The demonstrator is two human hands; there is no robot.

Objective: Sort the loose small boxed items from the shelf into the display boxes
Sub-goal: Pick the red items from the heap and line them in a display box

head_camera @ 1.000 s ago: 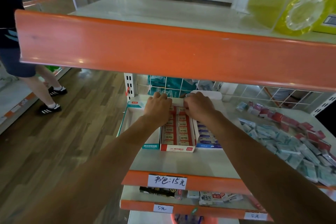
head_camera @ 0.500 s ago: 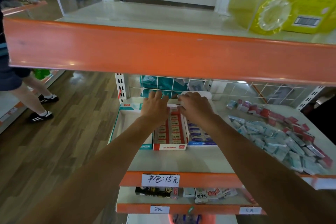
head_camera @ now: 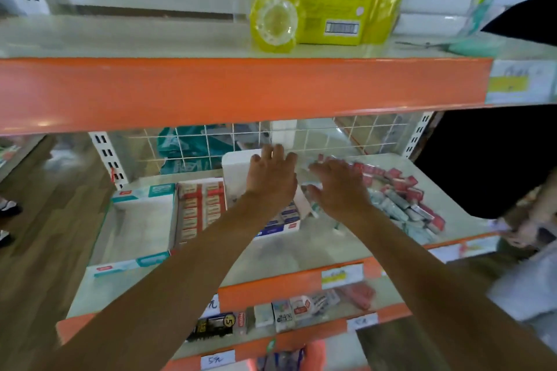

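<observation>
Spread and empty, the left hand [head_camera: 271, 181] above the blue-and-white cardboard display box [head_camera: 277, 227] and the right hand [head_camera: 339, 190] beside it could have scattered the loose red-and-teal small boxes [head_camera: 401, 202] by sweeping hastily.

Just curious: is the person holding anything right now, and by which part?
Nothing is held. The left hand is spread over the white box flap, the right hand over the loose boxes.

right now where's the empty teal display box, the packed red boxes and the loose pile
empty teal display box [head_camera: 130, 265]: head view, front wall.
packed red boxes [head_camera: 199, 208]: head view, middle of the rows.
loose pile [head_camera: 398, 205]: head view, centre of the heap.
</observation>
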